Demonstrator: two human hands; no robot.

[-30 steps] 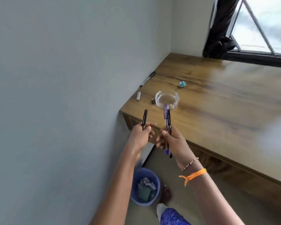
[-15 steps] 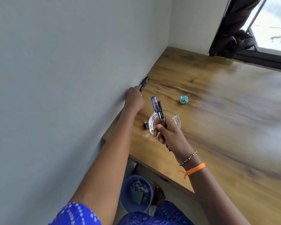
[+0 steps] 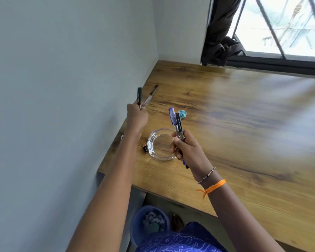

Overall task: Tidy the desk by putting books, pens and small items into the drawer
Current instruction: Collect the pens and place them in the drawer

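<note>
A: What step am I on?

B: Collecting pens, I judge. My left hand is out by the wall, fingers curled tight round a black pen and a clear pen, both sticking up and splayed apart. The clear one's far tip looks close to the desk, can't tell if it's fully off the wood

A: And the right?

B: Right hand is a closed fist on two more, a purple-capped pen and a dark pen pressed alongside it, caps up, tips poking out below the fist. It hovers just over the glass ashtray, not touching it as far as I can see

A: What's left on top?

B: Small stuff: a little black adapter-type thing just beside the ashtray on its left, a blue crumpled bit behind my right-hand pens. No books in view, and the drawer's not in view either

A: Next move?

B: Both fists are full, so prob. carry all four pens to the drawer and drop them before grabbing more. That needs a hand free to pull it open, so maybe pass the left pair over to the right first. Risk: four smooth barrels in one fist could slip
</note>
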